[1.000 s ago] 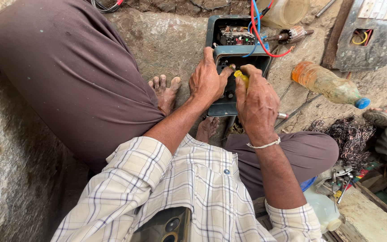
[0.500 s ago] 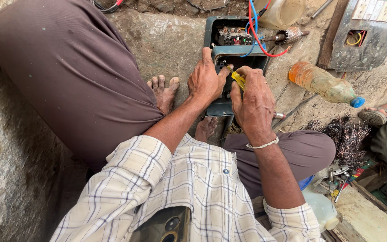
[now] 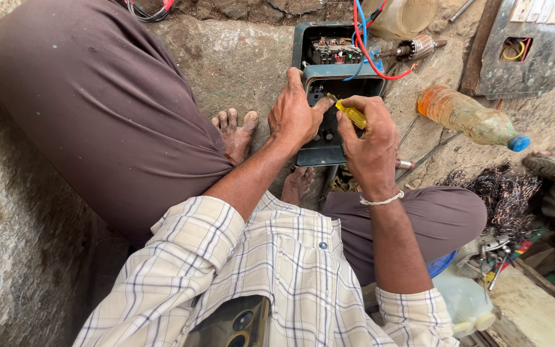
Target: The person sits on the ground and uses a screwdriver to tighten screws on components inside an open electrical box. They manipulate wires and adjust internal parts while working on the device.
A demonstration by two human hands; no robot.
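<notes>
A dark green metal electrical box (image 3: 329, 154) lies open on the stone ground between my bare feet, with terminals and red and blue wires (image 3: 362, 45) at its far end. My left hand (image 3: 295, 114) rests on the box's left edge, thumb pointing up and fingers reaching inside. My right hand (image 3: 370, 142) grips a yellow-handled screwdriver (image 3: 349, 113), whose tip points into the box near my left fingers.
An orange-tinted plastic bottle with a blue cap (image 3: 470, 120) lies to the right. A motor armature (image 3: 409, 49), a grey metal panel (image 3: 534, 58), a tangle of dark wire (image 3: 502, 189) and scattered tools (image 3: 493, 254) sit at right. Another person's sandalled foot (image 3: 547, 162) shows at the right edge.
My right hand has shifted slightly, tilting the screwdriver so its tip goes further into the box. My left hand stays on the box.
</notes>
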